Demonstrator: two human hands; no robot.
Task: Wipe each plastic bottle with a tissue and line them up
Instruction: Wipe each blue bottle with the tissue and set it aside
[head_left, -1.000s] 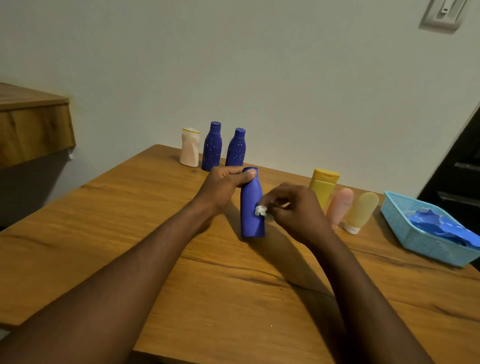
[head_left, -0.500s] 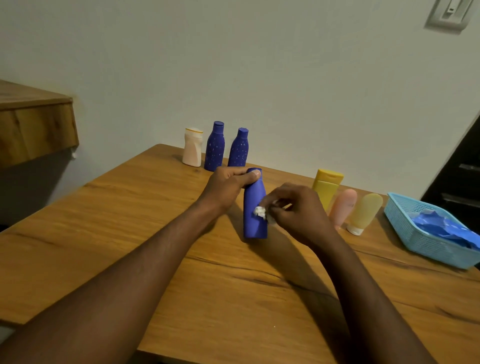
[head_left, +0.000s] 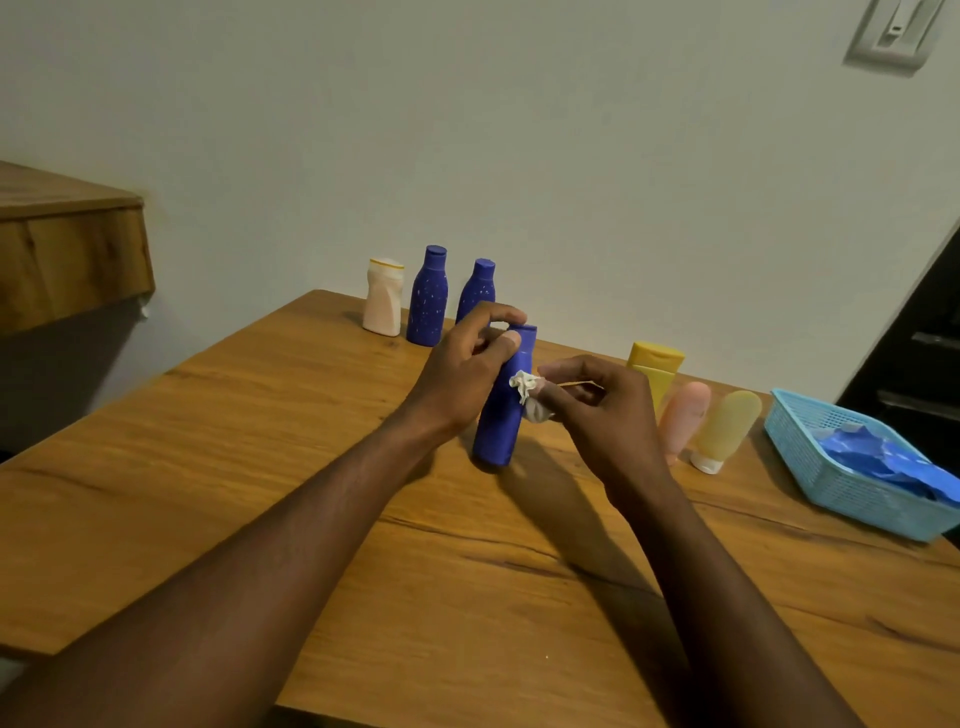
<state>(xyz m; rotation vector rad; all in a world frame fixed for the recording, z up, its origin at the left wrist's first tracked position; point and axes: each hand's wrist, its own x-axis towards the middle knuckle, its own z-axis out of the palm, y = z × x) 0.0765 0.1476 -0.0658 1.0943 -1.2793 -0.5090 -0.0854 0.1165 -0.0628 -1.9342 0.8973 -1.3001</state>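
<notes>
Clamping its grip round the plain blue bottle (head_left: 497, 431) near the cap, the left hand (head_left: 465, 376) is steadying it on the tabletop (head_left: 234, 467), mid-table. The right hand (head_left: 602, 415) is pinching the tissue (head_left: 525, 387) against its side. Rubbing hard sideways is probably risking a skid or topple, the base being unheld.

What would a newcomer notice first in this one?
On the table, the left hand grips a plain blue bottle near its cap while the right hand pinches a crumpled white tissue against its side. Behind, three bottles stand in a row by the wall; a light blue basket sits at the right.
</notes>
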